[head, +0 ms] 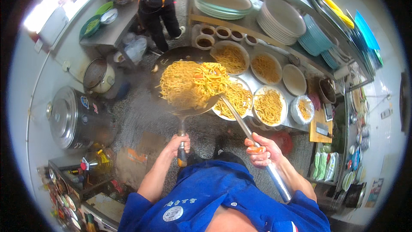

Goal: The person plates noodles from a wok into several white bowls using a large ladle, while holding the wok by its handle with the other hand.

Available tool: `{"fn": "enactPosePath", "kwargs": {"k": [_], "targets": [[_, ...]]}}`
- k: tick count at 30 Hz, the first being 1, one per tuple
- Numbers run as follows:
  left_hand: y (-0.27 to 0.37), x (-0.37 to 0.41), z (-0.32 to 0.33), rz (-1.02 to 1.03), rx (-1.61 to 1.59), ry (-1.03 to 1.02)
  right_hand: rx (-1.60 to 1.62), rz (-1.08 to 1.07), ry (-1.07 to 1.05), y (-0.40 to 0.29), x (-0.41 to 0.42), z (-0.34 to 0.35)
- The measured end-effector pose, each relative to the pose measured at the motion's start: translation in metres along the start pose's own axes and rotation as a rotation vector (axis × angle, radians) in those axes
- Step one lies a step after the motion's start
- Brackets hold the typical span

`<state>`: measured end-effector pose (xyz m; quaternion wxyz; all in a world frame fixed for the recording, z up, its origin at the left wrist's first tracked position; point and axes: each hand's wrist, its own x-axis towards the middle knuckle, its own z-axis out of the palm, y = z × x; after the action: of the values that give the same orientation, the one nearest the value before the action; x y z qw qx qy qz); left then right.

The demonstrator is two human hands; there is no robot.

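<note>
My left hand (180,143) grips the handle of a dark wok (180,54), held above the floor beside the metal counter. Yellow noodles (177,80) lie in the wok, and steam blurs its near side. In my right hand (264,151) is the long metal handle (236,114) of a ladle or spatula; its head is hidden under a heap of noodles (210,79) at the wok's right side. Just right of this heap, noodles (239,98) fill a white plate partly overlapped by the wok. Another plate of noodles (270,106) stands beside it.
Further plates of noodles (230,58) and sauce bowls (222,32) stand on the counter (256,82). A cleaver (322,129) lies on a cutting board (313,119) at right. Plate stacks (280,22) fill the shelf above. A person (157,6) stands beyond; a large metal pot (67,117) is left.
</note>
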<state>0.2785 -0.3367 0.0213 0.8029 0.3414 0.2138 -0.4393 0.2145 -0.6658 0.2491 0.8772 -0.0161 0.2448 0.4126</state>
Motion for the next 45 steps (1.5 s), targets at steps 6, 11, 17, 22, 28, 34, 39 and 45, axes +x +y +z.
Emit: {"fn": "enactPosePath", "kwargs": {"k": [6, 11, 17, 22, 28, 34, 39, 45], "targets": [[0.006, -0.001, 0.001, -0.034, 0.019, 0.043, 0.001, -0.153, 0.044, -0.016, -0.095, -0.024], [0.000, -0.005, 0.016, 0.000, 0.007, 0.113, 0.020, -0.253, 0.102, -0.061, -0.172, -0.045], [-0.013, 0.005, 0.038, 0.020, -0.026, 0.138, 0.046, -0.346, 0.108, -0.142, -0.245, -0.072], [-0.020, 0.013, 0.058, 0.031, -0.073, 0.217, 0.072, -0.444, 0.169, -0.220, -0.277, -0.093], [-0.024, 0.018, 0.067, 0.071, -0.047, 0.217, -0.251, -0.536, 0.553, -0.335, -0.265, -0.151], [-0.025, 0.022, 0.080, 0.108, -0.030, 0.209, -1.472, -0.651, 1.348, -0.391, -0.229, -0.199], [-0.025, 0.021, 0.076, 0.092, -0.029, 0.184, -2.106, -0.560, 1.688, -0.376, -0.236, -0.192], [-0.029, 0.022, 0.062, 0.061, -0.126, 0.168, -2.352, -0.571, 1.895, -0.361, -0.246, -0.195]]}}
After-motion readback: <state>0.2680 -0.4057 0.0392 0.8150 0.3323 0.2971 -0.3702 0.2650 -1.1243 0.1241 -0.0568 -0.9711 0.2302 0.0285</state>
